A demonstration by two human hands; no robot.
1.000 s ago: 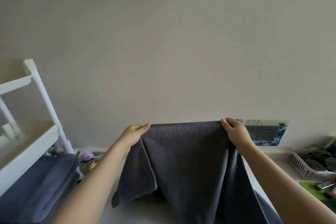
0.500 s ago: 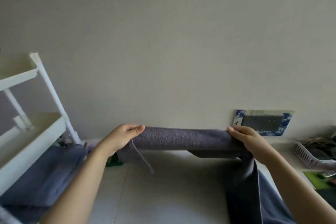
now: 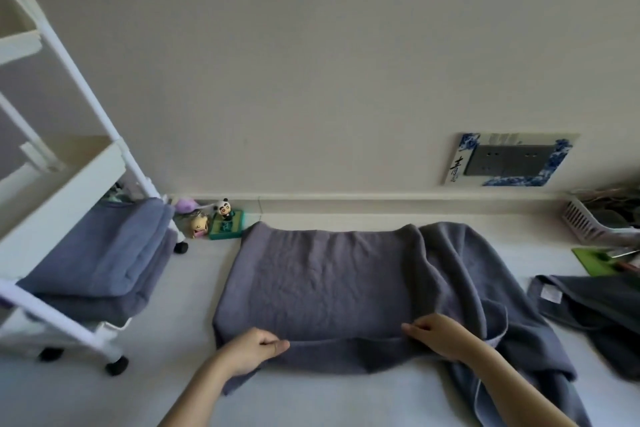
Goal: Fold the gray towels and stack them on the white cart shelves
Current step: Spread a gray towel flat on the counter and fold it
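- Head view: gray towel (image 3: 322, 281) spread flat on the white table (image 3: 173, 388), near edge doubled over.
- Left hand (image 3: 254, 350) and right hand (image 3: 438, 334) pinch that near edge, fingers curled.
- Cart (image 3: 69, 184) at left; folded towels (image 3: 100, 260) on its lower shelf.
- Second towel (image 3: 595, 308) lies right.

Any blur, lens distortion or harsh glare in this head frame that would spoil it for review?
Head view: soft, even light, no glare. Wide-angle bending tilts the white cart posts at the left edge, and its near rail is smeared. The gray towel and both hands, left and right, are reasonably sharp; the basket at the right edge is soft.
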